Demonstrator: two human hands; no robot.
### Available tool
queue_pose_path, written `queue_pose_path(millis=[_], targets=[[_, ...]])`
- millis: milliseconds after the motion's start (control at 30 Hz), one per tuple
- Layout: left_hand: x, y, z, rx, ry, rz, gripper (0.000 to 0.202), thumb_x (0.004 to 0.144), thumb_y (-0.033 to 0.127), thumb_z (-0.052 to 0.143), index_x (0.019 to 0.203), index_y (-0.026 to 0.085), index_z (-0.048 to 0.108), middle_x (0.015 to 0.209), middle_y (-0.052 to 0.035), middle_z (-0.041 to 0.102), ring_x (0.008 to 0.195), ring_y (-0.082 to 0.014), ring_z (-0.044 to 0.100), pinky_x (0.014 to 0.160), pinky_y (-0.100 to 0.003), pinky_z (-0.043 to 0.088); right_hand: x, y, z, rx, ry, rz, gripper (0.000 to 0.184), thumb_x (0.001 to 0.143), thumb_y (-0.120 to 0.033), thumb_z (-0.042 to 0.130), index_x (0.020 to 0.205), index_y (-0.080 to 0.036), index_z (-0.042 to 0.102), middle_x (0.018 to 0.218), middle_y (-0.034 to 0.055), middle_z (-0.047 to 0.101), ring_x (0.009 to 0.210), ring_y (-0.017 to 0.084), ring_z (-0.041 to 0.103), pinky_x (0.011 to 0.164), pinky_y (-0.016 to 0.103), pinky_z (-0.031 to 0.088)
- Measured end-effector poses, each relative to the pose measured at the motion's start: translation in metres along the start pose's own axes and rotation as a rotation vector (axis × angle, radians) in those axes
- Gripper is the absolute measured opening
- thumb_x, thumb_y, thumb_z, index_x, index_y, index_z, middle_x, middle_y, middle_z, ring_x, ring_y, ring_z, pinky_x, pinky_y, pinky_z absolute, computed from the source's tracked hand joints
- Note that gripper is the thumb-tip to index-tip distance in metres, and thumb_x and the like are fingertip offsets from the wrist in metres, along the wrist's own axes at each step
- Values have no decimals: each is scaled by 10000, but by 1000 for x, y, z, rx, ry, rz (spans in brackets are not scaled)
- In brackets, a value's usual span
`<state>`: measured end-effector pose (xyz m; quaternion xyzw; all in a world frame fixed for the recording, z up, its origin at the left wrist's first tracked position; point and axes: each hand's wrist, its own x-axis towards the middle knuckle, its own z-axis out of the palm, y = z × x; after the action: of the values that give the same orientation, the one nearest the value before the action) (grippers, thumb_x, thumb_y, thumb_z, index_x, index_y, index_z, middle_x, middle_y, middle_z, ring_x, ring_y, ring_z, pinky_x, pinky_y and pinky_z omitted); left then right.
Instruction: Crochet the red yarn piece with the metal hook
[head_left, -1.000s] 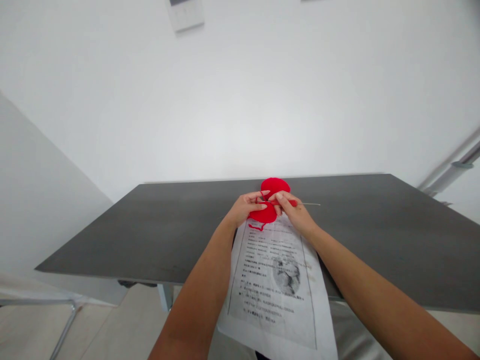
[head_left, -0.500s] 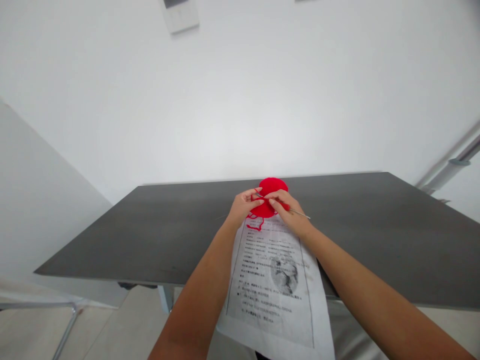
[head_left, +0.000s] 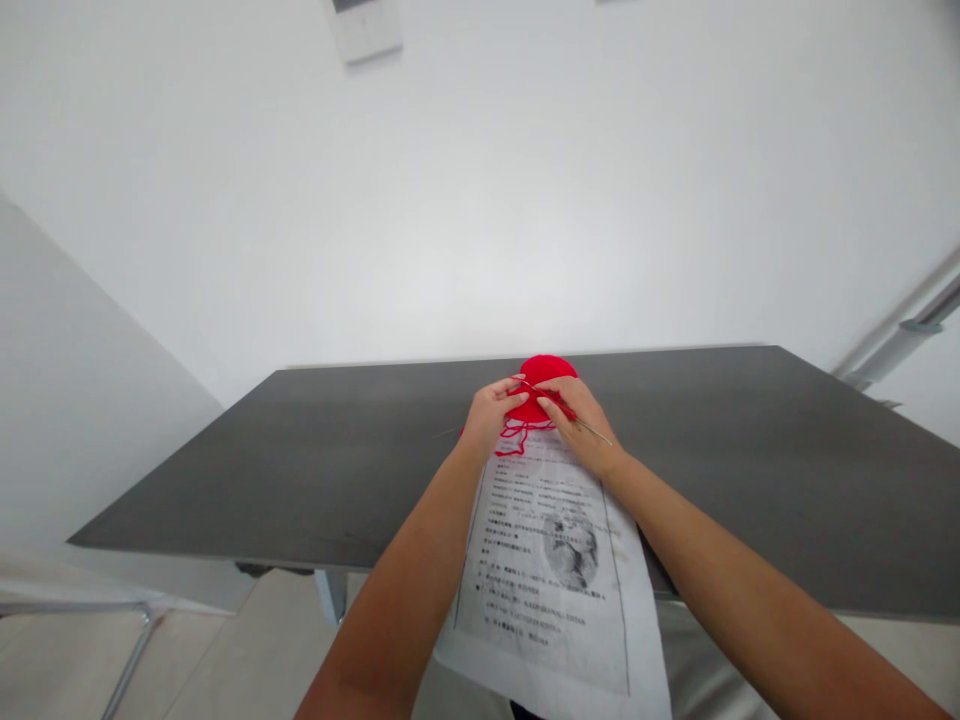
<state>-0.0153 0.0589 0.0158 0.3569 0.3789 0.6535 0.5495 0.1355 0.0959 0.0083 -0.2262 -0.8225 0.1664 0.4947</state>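
Observation:
My left hand (head_left: 487,412) is closed in a pinch on the left edge of a small red crochet piece (head_left: 529,410), with a red yarn strand near its fingertips. A crochet hook (head_left: 598,434), with a metal shaft and red grip, lies in the closed fingers of my right hand (head_left: 582,420). Its tip meets the piece's upper edge between the hands, and its rear end sticks out past the right palm. Right behind is a ball of red yarn (head_left: 549,366), partly covered by the fingers. Loose red yarn (head_left: 513,446) trails below the piece.
A printed sheet (head_left: 551,620) with text and a grey picture lies under my forearms and hangs over the near edge of the dark table (head_left: 315,470). A white wall (head_left: 480,200) rises behind. Metal tubing (head_left: 131,655) shows at lower left.
The hook has turned, its rear end now lower and its tip higher near the left fingertips. The crochet piece has shifted slightly up, between the hands.

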Motion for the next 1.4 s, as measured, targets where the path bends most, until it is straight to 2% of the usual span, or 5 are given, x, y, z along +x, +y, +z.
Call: queue_pose_path(millis=[133, 367, 567, 1167, 1400], targets=[[-3, 6, -1, -56, -19, -82, 297, 602, 135, 734, 895, 108, 693, 852, -71, 712, 770, -155, 652, 838, -307, 458, 0, -1, -1, 62, -5, 29, 188, 909, -346, 494, 985, -239, 629, 974, 69, 667, 948, 225, 594, 888, 398, 448], [-5, 12, -4, -14, -63, -186, 383, 558, 98, 745, 939, 107, 707, 839, -87, 724, 755, -173, 662, 808, -318, 475, 0, -8, -6, 244, -12, 99, 165, 901, -316, 512, 912, -230, 653, 943, 54, 676, 913, 198, 608, 859, 356, 455], [-6, 12, -5, 77, -90, -148, 475, 512, 124, 792, 980, 126, 708, 853, -75, 726, 747, -175, 659, 804, -329, 468, 0, -8, -7, 287, -37, 165, 200, 887, -347, 524, 841, -215, 667, 867, 49, 679, 842, 191, 611, 805, 339, 465], [-8, 24, -11, 202, -129, -168, 593, 503, 179, 820, 1077, 134, 680, 841, -71, 726, 673, -150, 646, 687, -276, 474, -1, -8, -4, 391, -69, 255, 252, 856, -414, 556, 929, -215, 692, 972, 65, 706, 860, 193, 651, 808, 342, 510], [-7, 25, -15, 219, -125, -158, 621, 508, 190, 819, 1108, 140, 667, 794, -61, 719, 615, -129, 626, 644, -257, 459, 1, -14, -6, 536, -92, 370, 313, 852, -475, 551, 917, -194, 673, 594, -3, 618, 564, 142, 572, 596, 286, 477]])
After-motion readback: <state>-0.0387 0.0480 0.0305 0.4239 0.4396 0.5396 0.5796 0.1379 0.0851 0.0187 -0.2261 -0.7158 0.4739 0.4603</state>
